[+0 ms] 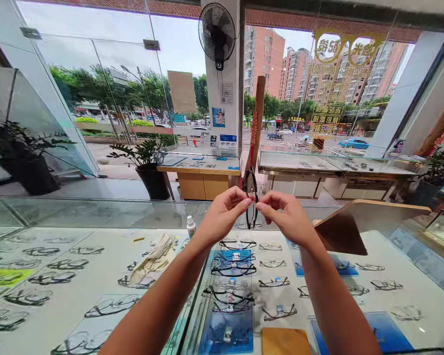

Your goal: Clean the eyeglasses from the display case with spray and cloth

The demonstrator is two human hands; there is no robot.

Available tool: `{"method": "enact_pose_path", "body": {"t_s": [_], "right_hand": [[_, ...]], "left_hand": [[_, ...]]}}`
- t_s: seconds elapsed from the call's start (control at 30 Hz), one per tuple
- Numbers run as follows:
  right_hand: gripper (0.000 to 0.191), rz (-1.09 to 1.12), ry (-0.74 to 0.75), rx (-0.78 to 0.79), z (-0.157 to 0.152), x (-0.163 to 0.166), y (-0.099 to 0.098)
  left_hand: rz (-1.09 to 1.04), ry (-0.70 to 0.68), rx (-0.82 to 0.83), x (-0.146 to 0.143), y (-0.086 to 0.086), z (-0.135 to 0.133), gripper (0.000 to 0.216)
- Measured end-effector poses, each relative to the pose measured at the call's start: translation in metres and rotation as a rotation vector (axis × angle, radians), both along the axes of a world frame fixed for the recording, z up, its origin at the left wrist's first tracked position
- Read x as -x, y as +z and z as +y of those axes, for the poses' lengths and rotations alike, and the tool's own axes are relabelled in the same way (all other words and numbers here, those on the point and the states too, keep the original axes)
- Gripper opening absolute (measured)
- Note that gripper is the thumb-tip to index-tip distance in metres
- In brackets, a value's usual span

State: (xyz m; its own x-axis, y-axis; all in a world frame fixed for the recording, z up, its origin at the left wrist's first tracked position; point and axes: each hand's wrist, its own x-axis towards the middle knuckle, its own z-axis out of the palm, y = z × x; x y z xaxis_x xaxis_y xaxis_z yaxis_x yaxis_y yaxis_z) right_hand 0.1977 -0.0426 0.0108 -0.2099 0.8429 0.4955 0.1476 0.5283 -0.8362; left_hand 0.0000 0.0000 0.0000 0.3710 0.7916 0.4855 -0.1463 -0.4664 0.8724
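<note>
A pair of dark-framed eyeglasses [251, 219] is held up on end above the glass counter, seen nearly edge-on. My left hand [225, 212] pinches the frame near its middle from the left, thumb and fingertips together. From the other side, my right hand [286, 212] pinches the same frame with thumb and forefinger. Below my hands, rows of eyeglasses [234, 270] lie in the display case, some on blue cards. A beige cloth [154, 260] and a small white bottle [191, 226] are left of my left forearm.
A brown-topped mirror or stand [358, 217] leans on the counter at right. A tan block [285, 341] lies near the front. Beyond the counter are another display case [207, 170], a potted plant [151, 177], a wall fan [217, 32] and large windows onto a street.
</note>
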Motion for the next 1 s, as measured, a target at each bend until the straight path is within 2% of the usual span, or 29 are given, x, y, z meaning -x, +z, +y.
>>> {"method": "enact_pose_path", "body": {"t_s": [0.2, 0.47, 0.7, 0.8, 0.9, 1.0], "right_hand": [[0.024, -0.025, -0.106, -0.059, -0.002, 0.007, -0.001], [0.028, 0.024, 0.002, -0.03, -0.003, 0.003, 0.003], [0.026, -0.04, -0.088, -0.053, -0.006, -0.003, 0.002], [0.025, -0.132, -0.208, -0.06, -0.01, -0.01, 0.002], [0.024, -0.232, -0.474, -0.171, -0.011, -0.02, 0.003], [0.023, -0.229, -0.714, -0.307, -0.008, -0.026, 0.002]], "left_hand": [[0.017, 0.046, -0.068, 0.004, 0.003, -0.003, 0.034], [0.005, -0.06, -0.04, 0.001, 0.0, -0.003, 0.035], [0.005, -0.061, -0.051, 0.001, 0.0, -0.004, 0.032], [0.035, -0.042, -0.057, 0.008, 0.002, -0.002, 0.03], [0.179, 0.036, -0.102, 0.018, 0.007, -0.001, 0.028], [0.361, 0.113, -0.152, 0.026, 0.011, -0.002, 0.026]]}}
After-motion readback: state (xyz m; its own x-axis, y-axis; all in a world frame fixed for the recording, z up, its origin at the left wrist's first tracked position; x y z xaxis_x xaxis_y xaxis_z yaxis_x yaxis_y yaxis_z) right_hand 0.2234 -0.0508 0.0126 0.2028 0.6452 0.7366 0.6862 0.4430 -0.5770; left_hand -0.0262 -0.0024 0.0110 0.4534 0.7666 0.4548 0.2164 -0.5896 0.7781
